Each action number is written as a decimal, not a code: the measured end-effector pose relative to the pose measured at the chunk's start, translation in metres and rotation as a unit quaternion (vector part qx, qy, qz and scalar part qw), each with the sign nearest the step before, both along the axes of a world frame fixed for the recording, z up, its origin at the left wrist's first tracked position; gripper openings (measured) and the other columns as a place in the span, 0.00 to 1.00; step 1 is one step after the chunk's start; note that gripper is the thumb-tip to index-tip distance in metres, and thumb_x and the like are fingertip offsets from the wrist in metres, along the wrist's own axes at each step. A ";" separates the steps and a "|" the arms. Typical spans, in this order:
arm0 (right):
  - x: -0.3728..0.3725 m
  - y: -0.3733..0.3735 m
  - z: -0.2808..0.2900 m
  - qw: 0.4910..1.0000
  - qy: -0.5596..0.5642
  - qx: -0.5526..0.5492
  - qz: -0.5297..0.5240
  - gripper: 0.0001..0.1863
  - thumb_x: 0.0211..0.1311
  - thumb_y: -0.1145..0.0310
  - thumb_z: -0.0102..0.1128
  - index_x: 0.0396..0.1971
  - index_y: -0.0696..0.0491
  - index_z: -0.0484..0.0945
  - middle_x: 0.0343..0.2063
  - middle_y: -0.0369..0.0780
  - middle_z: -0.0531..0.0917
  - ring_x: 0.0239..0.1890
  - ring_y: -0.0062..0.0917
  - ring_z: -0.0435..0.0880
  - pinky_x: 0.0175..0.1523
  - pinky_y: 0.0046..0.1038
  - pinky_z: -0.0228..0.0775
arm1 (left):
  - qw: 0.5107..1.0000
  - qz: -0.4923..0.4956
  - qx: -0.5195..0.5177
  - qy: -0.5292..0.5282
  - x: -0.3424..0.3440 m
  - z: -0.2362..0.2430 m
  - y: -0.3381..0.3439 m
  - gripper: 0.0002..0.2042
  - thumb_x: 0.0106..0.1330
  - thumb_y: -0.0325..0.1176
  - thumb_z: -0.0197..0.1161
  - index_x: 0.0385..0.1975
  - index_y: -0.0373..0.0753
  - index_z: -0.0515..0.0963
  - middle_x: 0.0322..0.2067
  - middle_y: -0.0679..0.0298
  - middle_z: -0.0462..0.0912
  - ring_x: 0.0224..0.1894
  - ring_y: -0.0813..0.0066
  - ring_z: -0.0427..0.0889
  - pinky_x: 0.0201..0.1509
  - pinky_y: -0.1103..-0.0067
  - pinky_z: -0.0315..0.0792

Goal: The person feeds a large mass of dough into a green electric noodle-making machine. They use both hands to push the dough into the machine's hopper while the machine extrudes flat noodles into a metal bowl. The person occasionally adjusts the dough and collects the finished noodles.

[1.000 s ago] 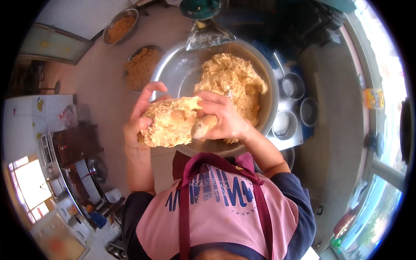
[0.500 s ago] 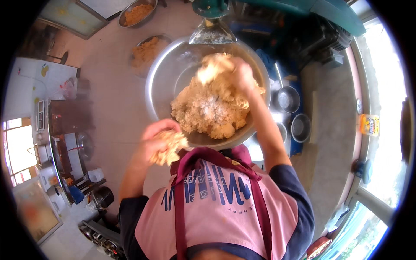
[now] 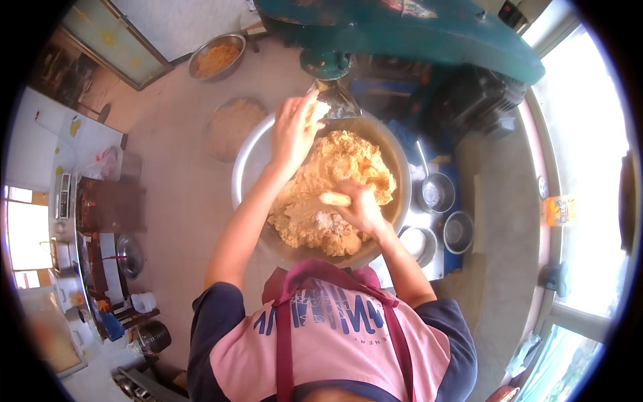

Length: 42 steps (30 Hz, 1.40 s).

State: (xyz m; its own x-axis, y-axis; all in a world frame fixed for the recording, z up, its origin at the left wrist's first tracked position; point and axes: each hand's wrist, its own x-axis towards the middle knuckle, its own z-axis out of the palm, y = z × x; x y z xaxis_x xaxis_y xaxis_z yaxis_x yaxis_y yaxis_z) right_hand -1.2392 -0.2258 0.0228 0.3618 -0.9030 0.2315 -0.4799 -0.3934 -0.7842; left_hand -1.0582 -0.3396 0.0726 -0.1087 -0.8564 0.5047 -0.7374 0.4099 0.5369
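Note:
A wide steel bowl (image 3: pixel 241 175) in front of me holds a big mound of crumbly, orange-tan dough (image 3: pixel 355 151), with a whitish powdery patch at its near part. My left hand (image 3: pixel 295 130) is raised over the bowl's far left rim, its fingers closed round a small pale lump of dough (image 3: pixel 317 112). Just beyond it hangs the metal fitting (image 3: pixel 343 104) of a green mixer. Low over the middle of the mound is my right hand (image 3: pixel 362 209), curled, with a pale finger-shaped piece (image 3: pixel 335 199) jutting from its left side; its fingertips are partly hidden.
The green machine (image 3: pixel 402 30) spans the far side. At right stand a small pan (image 3: pixel 437 193) and steel bowls (image 3: pixel 459 232). On the floor, far left, are another bowl (image 3: pixel 218 59) of orange crumbs and a blurred round container (image 3: pixel 236 127).
My left hand has swung from the near left rim, where it held a crumbly dough clump, up to the far side. My right hand has come down and nearer to the mound's middle.

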 end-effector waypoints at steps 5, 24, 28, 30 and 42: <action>-0.028 0.030 0.009 0.992 0.016 0.104 -0.069 0.13 0.59 0.64 0.67 0.32 0.58 0.75 0.24 0.46 0.80 0.26 0.33 0.81 0.33 0.33 0.72 | 0.954 -0.034 0.184 -0.234 -0.026 -0.085 -0.059 0.43 0.64 0.59 0.55 0.72 0.40 0.47 0.74 0.52 0.35 0.76 0.57 0.32 0.77 0.63 0.39; 0.066 -0.253 -0.035 0.882 0.446 -0.043 -0.146 0.10 0.61 0.64 0.52 0.36 0.51 0.80 0.33 0.46 0.86 0.38 0.42 0.86 0.42 0.39 0.79 | 0.979 0.035 0.177 0.096 0.097 -0.097 0.165 0.08 0.66 0.32 0.60 0.37 0.35 0.80 0.32 0.54 0.83 0.35 0.57 0.83 0.39 0.72 0.75; 0.070 -0.221 -0.003 0.913 0.395 -0.082 -0.062 0.12 0.58 0.66 0.53 0.37 0.52 0.82 0.32 0.46 0.86 0.38 0.42 0.86 0.43 0.37 0.79 | 0.979 0.104 0.134 0.111 0.108 -0.123 0.208 0.03 0.61 0.28 0.60 0.31 0.37 0.78 0.26 0.57 0.81 0.30 0.57 0.80 0.34 0.68 0.73; 0.068 -0.189 0.023 0.910 0.396 -0.084 -0.085 0.12 0.58 0.66 0.54 0.39 0.52 0.81 0.32 0.47 0.85 0.38 0.43 0.86 0.44 0.39 0.79 | 0.990 0.085 0.112 -0.007 0.108 -0.122 0.212 0.01 0.58 0.28 0.61 0.27 0.39 0.77 0.23 0.59 0.80 0.28 0.59 0.79 0.32 0.68 0.72; 0.072 -0.205 0.014 0.881 0.435 -0.032 -0.184 0.15 0.64 0.63 0.48 0.39 0.55 0.81 0.34 0.50 0.85 0.40 0.45 0.85 0.45 0.41 0.78 | 0.990 0.107 0.089 0.016 0.107 -0.128 0.208 0.05 0.54 0.28 0.62 0.21 0.40 0.73 0.17 0.60 0.75 0.22 0.58 0.75 0.28 0.67 0.68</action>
